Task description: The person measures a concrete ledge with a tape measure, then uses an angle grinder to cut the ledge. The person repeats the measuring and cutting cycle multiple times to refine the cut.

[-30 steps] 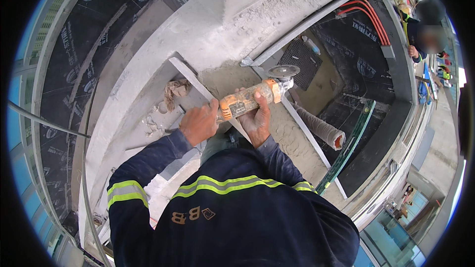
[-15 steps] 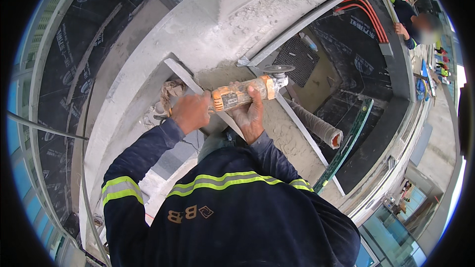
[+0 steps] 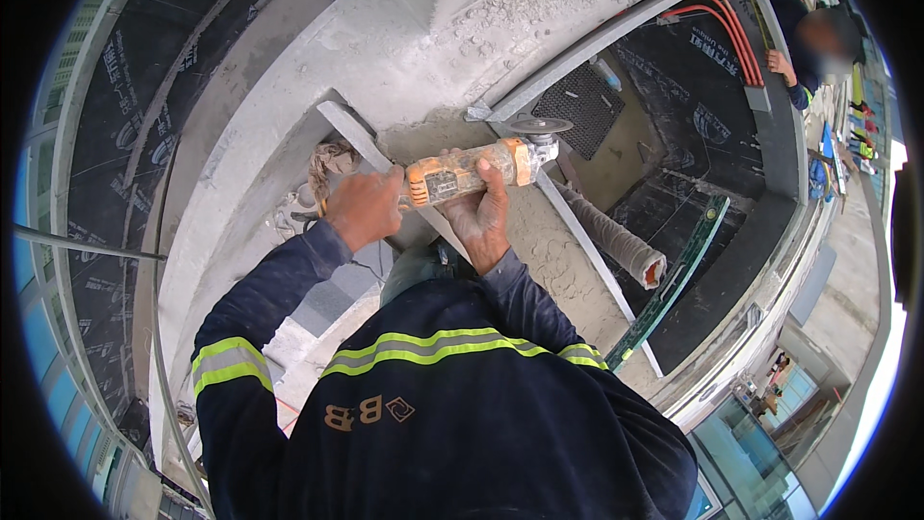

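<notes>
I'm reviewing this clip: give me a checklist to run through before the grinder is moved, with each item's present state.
1. Right hand supporting the grinder: ok, wrapped around its body.
2. Left hand gripping the rear end: cannot tell; it is at that end, but its hold is partly hidden.
3. Disc apart from both hands: ok, it is at the far end.
4. Hands covered: not ok, both are bare.
5. Co-worker's hand away from the disc: ok, well off at the upper right.
6. Disc stopped: cannot tell from this picture.
</notes>
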`<action>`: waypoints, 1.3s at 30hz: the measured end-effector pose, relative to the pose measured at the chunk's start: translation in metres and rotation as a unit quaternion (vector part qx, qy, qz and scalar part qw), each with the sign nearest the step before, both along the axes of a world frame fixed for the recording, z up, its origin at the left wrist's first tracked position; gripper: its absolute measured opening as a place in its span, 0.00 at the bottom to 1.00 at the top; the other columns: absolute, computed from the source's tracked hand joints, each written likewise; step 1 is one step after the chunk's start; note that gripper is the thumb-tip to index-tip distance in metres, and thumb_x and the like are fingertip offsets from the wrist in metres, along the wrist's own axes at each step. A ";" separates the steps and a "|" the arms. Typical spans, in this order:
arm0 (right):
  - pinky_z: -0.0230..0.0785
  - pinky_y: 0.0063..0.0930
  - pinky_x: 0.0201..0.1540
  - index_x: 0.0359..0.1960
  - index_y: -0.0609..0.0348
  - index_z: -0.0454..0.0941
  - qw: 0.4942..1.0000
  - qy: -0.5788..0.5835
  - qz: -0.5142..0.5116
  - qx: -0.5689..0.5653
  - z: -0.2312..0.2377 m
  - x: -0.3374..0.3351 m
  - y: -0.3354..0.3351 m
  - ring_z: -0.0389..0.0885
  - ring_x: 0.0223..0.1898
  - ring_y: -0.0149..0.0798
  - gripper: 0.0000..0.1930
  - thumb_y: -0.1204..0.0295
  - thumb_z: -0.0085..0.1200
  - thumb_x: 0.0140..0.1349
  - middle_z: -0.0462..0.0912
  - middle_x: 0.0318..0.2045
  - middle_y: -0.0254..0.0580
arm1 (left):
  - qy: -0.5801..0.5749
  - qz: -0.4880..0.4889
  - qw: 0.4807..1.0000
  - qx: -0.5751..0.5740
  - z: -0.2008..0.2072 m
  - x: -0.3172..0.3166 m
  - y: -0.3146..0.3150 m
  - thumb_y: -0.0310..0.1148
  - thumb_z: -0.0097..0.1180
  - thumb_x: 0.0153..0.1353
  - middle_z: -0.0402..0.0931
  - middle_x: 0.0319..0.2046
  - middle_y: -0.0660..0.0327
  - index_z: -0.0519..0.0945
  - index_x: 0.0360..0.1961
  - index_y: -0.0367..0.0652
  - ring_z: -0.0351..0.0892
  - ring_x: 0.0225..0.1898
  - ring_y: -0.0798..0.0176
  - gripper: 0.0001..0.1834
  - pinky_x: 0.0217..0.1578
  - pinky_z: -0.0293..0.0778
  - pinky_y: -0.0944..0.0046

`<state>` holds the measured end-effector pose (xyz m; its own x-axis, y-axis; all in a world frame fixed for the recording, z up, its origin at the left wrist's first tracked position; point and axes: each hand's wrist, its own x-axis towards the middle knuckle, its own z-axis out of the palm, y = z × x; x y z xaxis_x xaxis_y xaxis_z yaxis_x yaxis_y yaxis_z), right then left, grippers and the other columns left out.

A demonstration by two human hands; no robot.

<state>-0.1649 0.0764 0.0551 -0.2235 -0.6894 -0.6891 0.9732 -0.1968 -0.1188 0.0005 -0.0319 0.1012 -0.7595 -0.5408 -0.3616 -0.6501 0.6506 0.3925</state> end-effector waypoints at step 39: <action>0.62 0.61 0.70 0.59 0.59 0.65 1.000 -0.018 0.005 0.000 0.013 0.013 -0.005 0.71 0.63 0.54 0.29 0.71 0.64 0.58 0.73 0.56 0.50 | -0.044 0.014 0.998 0.046 0.011 0.012 -0.002 0.30 0.55 0.52 0.81 0.27 0.43 0.75 0.43 0.37 0.84 0.32 0.38 0.16 0.34 0.76 0.43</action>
